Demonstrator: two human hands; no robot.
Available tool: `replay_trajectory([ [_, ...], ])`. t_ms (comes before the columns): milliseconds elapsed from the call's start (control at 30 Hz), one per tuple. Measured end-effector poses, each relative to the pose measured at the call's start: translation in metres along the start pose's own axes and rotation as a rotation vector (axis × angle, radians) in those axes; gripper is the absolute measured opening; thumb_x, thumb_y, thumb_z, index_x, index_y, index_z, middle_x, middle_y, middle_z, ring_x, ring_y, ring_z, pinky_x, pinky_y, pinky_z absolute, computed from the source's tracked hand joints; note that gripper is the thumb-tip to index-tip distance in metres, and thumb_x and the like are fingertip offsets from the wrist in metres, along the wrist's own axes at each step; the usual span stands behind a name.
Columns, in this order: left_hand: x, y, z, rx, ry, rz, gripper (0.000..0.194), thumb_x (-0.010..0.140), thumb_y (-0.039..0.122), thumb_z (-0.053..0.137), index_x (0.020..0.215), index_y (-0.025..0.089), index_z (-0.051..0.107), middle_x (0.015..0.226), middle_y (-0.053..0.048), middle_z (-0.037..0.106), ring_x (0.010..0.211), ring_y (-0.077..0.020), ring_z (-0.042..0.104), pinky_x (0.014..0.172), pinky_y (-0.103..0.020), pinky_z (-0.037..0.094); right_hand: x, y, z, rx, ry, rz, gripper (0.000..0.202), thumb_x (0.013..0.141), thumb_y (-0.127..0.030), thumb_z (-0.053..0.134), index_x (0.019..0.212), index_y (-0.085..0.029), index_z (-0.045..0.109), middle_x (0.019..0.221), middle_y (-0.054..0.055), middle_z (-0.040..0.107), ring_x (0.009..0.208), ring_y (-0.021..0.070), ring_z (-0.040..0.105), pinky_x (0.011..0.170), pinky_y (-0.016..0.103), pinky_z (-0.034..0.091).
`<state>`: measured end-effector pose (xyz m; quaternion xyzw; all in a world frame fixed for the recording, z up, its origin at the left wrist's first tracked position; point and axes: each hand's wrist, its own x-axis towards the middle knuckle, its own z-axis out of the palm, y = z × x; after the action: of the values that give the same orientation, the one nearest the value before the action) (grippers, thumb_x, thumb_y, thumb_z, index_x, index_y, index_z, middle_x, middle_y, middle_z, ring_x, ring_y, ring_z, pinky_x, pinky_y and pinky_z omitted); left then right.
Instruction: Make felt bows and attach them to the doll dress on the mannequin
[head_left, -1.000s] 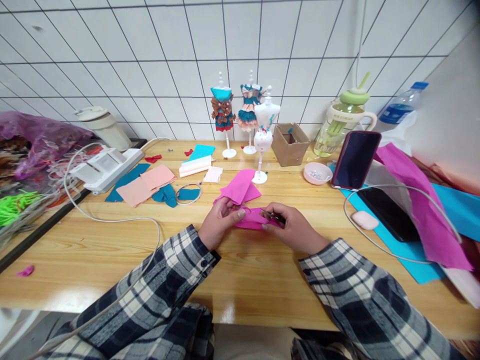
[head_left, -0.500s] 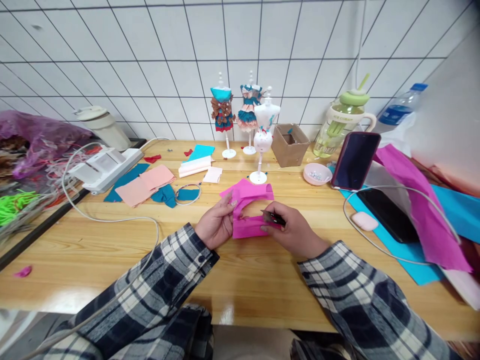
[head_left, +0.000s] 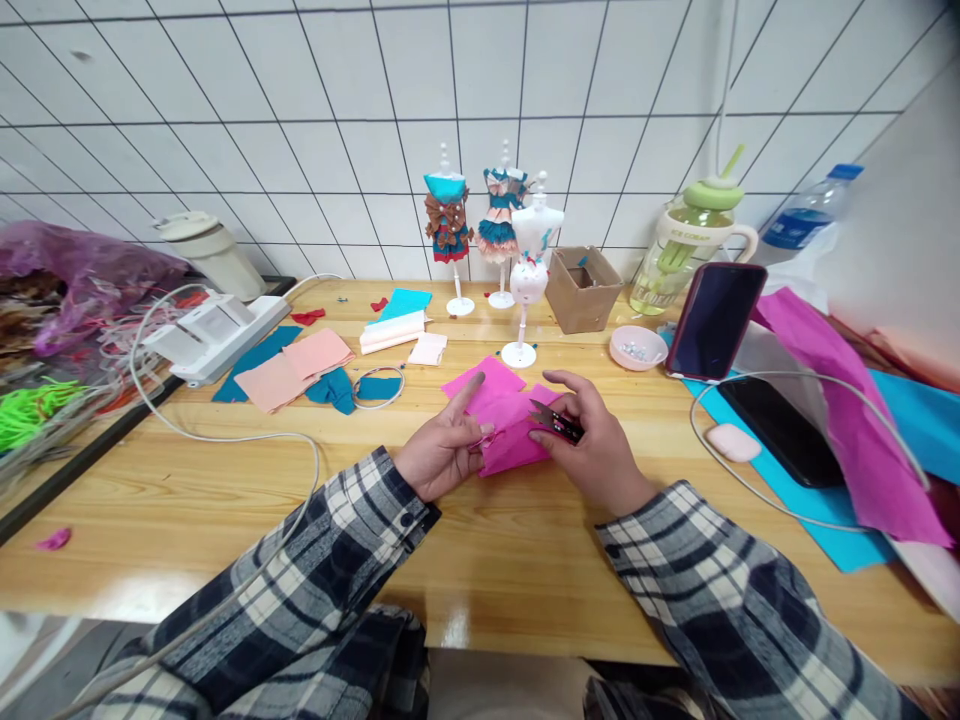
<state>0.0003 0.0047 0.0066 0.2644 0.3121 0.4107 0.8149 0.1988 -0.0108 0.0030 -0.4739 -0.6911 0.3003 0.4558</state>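
Bright pink cloth [head_left: 517, 435] lies folded and partly raised in front of me, between my two hands. My left hand [head_left: 442, 448] pinches its near left side between thumb and curled fingers, the index finger stretched out along it. Black thread snips [head_left: 559, 424] rest in my right hand [head_left: 596, 455], their blades pointing left over the cloth and standing slightly apart. The right index finger is lifted off the snips. Beyond the cloth stands a white mini dress form [head_left: 536, 235] on a round base.
Two dressed mini forms [head_left: 448, 225] stand behind, near a cardboard box [head_left: 583, 290]. A bowl of beads [head_left: 637, 348], a propped phone [head_left: 716, 322] and a flat black phone [head_left: 780, 430] are rightward. Leftward lie peach cloth pieces [head_left: 296, 368], a hoop [head_left: 379, 388] and a power strip [head_left: 217, 338].
The pink cloth has folded over, and its open loop no longer shows. My left index finger has stretched out. My right index finger has lifted, showing more of the snips.
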Motion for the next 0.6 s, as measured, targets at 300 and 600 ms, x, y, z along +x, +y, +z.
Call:
replay_trajectory([
  [300, 0.004, 0.000, -0.003, 0.104, 0.158, 0.106, 0.065, 0.070, 0.006, 0.070, 0.128, 0.021, 0.047, 0.064, 0.005, 0.057, 0.044, -0.0042, 0.054, 0.043, -0.012, 0.045, -0.001, -0.004, -0.004, 0.041, -0.067, -0.096, 0.032, 0.075, -0.021, 0.064, 0.105, -0.021, 0.056, 0.102, 0.005, 0.064, 0.093, 0.0182, 0.061, 0.083, 0.032, 0.050],
  [600, 0.003, 0.003, -0.012, 0.746, 0.071, 0.580, 0.057, 0.076, 0.068, 0.050, 0.089, 0.018, 0.072, 0.103, -0.011, 0.059, 0.105, -0.0268, 0.053, 0.097, -0.040, 0.041, 0.003, -0.002, -0.006, 0.163, 0.032, 0.058, 0.012, 0.075, -0.027, 0.065, 0.079, -0.019, 0.057, 0.075, -0.001, 0.059, 0.069, 0.0128, 0.056, 0.064, 0.024, 0.045],
])
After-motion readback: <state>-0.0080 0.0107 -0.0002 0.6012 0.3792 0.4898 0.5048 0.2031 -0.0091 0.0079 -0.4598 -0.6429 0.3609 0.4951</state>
